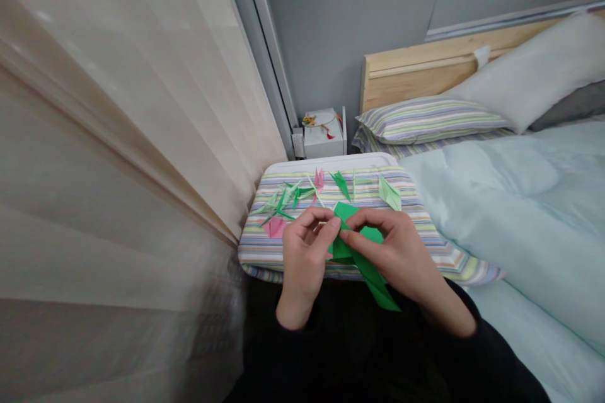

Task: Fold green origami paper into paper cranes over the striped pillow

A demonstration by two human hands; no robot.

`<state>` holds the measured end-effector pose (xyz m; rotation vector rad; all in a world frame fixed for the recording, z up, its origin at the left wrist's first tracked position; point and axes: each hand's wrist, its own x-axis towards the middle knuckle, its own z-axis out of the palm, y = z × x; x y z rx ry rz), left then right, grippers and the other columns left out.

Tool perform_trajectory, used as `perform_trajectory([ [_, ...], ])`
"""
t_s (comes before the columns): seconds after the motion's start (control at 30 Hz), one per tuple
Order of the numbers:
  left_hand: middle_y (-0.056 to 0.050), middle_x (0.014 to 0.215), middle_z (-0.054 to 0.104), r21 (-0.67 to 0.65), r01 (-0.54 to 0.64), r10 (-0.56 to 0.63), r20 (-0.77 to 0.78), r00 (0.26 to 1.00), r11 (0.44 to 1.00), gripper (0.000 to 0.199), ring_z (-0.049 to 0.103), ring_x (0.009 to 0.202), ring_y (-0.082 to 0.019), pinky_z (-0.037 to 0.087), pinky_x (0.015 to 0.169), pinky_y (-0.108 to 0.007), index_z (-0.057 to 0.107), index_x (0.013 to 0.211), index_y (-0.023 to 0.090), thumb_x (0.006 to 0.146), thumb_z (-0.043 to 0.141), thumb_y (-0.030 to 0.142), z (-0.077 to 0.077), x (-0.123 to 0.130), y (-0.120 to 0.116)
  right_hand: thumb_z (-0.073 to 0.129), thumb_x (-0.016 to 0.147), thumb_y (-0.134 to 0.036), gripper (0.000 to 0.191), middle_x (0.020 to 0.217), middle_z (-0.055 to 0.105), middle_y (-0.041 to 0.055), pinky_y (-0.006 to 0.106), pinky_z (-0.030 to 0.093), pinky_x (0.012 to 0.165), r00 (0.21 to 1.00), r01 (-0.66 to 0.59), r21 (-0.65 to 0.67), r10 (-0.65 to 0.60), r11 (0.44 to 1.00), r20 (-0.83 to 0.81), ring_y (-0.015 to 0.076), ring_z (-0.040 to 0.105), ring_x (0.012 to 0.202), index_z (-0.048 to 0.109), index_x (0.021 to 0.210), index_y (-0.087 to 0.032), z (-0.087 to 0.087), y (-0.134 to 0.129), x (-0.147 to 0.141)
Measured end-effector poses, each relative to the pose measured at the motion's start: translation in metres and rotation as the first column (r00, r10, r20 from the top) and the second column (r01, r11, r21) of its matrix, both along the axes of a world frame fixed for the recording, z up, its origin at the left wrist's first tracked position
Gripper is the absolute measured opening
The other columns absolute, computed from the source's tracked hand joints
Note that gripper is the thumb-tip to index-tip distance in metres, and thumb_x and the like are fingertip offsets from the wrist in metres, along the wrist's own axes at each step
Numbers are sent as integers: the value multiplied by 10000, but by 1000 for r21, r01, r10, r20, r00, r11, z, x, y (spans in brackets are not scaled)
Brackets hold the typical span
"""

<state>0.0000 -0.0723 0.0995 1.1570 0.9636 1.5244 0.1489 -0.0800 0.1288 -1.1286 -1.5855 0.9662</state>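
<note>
Curtain (118, 138) lined frame left, bed (529, 220) frame right; left hand (305, 258) and right hand (397, 252) gripped green origami paper (363, 264) above striped cushion (253, 245) at centre.

soft even indoor light; faint shadow under the right hand (397, 258); curtain (118, 264) blurred at left edge

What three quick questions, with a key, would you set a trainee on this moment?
1. What colour is the folded paper sheet held between the left hand and the right hand?
2. True or false: the pink folded paper piece lies on the striped pastel cushion.
3. Which lies nearer the pale blue duvet: the pale green folded paper piece or the pink piece?

Key: 1. Green. 2. True. 3. The pale green piece.
</note>
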Motion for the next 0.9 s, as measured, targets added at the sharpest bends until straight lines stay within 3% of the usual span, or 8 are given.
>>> perform_trajectory([
  [0.1,17,741,616,-1,7,-7,-31,1000,1000,119,552,693,-117,447,662,-228,710,818,187,826,778,284,0,1,-2,660,833,-225,127,707,687,-5,307,465,758,1000,-5,-10,5,1000,8,175,629,726,673,710,-198,-1,1,0],
  [0.47,-10,730,650,77,-66,83,-248,965,995,108,600,731,-153,489,677,-250,696,717,168,808,744,202,24,8,-9,649,843,-249,139,726,703,4,308,472,765,996,6,-24,-8,1000,-85,172,632,735,695,727,-190,-5,2,-1],
  [0.7,-7,752,676,55,-172,179,-158,971,984,162,613,711,-147,513,679,-252,708,794,177,810,784,320,23,-1,0,657,831,-263,173,646,631,-24,292,426,681,998,-43,-35,44,998,36,154,564,668,653,672,-194,-4,0,1],
  [0.9,8,648,585,-44,104,-112,-260,959,994,289,522,637,-130,447,594,-240,660,662,161,783,808,378,24,-9,-1,659,859,-250,109,712,673,-17,283,451,688,994,-101,-25,102,995,42,160,606,706,687,771,-192,-2,0,7],
])
